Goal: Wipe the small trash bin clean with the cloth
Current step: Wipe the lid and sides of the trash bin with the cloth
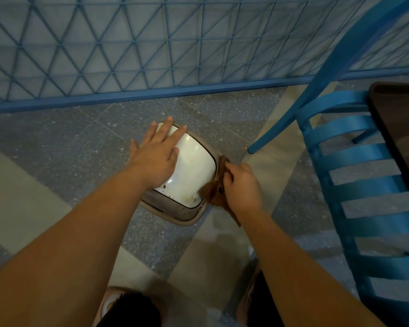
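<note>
A small trash bin (pixel 175 217) with a beige rim and a white swing lid (pixel 194 166) stands on the floor below me. The lid carries brown stains along its near edge. My left hand (pixel 157 153) lies flat on the lid's left side with its fingers straight and spread. My right hand (pixel 240 185) grips a brown cloth (pixel 214 193) and holds it against the bin's right rim and the lid's right edge. Part of the cloth hangs below the hand.
A blue slatted chair (pixel 364 175) stands close on the right, one leg (pixel 274 131) ending near the bin. A dark tabletop (pixel 404 128) sits at the right edge. A blue lattice fence (pixel 151 48) runs behind the bin. My feet (pixel 115 300) are below.
</note>
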Available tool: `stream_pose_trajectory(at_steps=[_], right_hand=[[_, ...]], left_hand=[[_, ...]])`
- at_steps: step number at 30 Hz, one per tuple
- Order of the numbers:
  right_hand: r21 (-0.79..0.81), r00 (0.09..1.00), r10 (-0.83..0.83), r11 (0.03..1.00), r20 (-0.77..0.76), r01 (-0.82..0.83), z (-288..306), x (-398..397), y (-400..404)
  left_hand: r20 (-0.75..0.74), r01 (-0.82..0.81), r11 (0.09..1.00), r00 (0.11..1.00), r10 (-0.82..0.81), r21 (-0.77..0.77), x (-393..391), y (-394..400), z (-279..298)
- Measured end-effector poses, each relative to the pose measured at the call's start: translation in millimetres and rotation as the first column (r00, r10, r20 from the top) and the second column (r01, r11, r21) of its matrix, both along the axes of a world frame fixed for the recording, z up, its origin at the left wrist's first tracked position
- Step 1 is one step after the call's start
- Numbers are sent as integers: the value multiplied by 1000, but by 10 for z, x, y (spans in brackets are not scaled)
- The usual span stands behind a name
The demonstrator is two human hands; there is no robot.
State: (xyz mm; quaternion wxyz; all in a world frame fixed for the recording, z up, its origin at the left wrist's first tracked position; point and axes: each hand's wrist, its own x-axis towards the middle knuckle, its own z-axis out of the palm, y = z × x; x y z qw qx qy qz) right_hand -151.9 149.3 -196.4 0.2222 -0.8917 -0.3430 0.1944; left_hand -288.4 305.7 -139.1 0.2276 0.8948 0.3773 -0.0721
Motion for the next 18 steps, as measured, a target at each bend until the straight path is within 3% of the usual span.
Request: stream_pose_trajectory(at_steps=[3,8,14,18], right_hand=[[-29,1000,17,999,5,-17,-54,-120,-158],[-41,978,208,977,-23,-209,-33,-422,-320],[97,991,110,990,-72,-103,25,-454,-383],[53,998,70,996,-2,-70,-44,-264,-283]], left_hand=[[7,5,1000,1000,-5,-4,-7,-6,1],[20,5,1000,1000,-5,3,-10,-8,-5],[19,3,1000,1000,-3,-12,-11,-14,18],[16,5,1000,1000,-5,1,-9,-8,-6]])
